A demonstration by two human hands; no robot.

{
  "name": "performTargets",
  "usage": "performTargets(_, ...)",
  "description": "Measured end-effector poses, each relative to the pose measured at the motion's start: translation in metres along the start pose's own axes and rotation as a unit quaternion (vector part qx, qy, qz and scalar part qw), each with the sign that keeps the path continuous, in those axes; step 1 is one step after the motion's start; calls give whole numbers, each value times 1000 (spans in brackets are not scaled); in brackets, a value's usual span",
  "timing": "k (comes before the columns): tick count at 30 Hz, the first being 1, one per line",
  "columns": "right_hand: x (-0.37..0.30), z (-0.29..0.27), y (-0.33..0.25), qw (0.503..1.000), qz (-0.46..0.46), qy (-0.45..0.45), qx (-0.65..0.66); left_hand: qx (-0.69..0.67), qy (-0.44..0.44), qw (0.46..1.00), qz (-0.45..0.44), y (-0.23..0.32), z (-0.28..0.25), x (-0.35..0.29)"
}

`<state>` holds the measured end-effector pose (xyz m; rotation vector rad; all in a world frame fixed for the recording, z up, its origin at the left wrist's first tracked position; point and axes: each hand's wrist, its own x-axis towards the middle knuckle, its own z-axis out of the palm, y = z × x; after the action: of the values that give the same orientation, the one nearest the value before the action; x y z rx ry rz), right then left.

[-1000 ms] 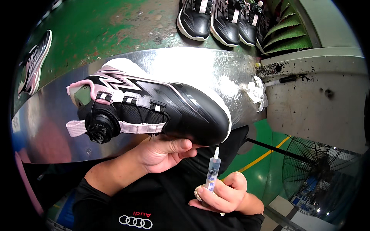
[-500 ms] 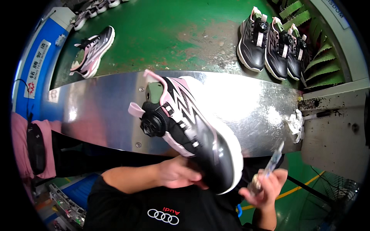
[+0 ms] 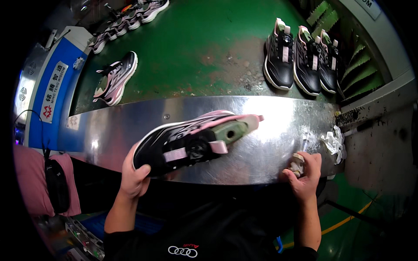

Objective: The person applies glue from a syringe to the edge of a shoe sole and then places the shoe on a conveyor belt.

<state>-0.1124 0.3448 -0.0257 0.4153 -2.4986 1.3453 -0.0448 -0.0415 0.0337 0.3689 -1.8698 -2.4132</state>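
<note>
A black and pink sneaker (image 3: pixel 187 145) with a dial on its tongue is held over the metal ledge, tilted. Its toe points to the left and its heel, with a pink pull tab, to the right. My left hand (image 3: pixel 136 174) grips it at the toe, thumb on the upper and the other fingers hidden behind it. On the right, my right hand (image 3: pixel 307 176) is closed round a slim tool (image 3: pixel 297 163) with a pale, lumpy wrapped end and a clear, blurred tip. Its exact kind does not show.
Across the front runs a shiny metal ledge (image 3: pixel 109 130). Beyond it, on the green surface (image 3: pixel 196 52), stand three sneakers (image 3: pixel 278 65) at right, a single sneaker (image 3: pixel 116 78) at left and a row of several farther back. Crumpled white material (image 3: pixel 334 145) lies at the ledge's right end.
The sneaker has swung round: its toe, lower right before, now points left, with my left hand moved left to the toe. My right hand and its tool have risen to the ledge.
</note>
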Motion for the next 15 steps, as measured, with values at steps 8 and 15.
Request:
performTargets(8, -12, -25, 3, 985, 112, 50, 121, 309, -138, 868, 365, 58, 59, 47)
performTargets(15, -3, -29, -31, 995, 83, 36, 49, 347, -162, 794, 472, 64, 94, 50)
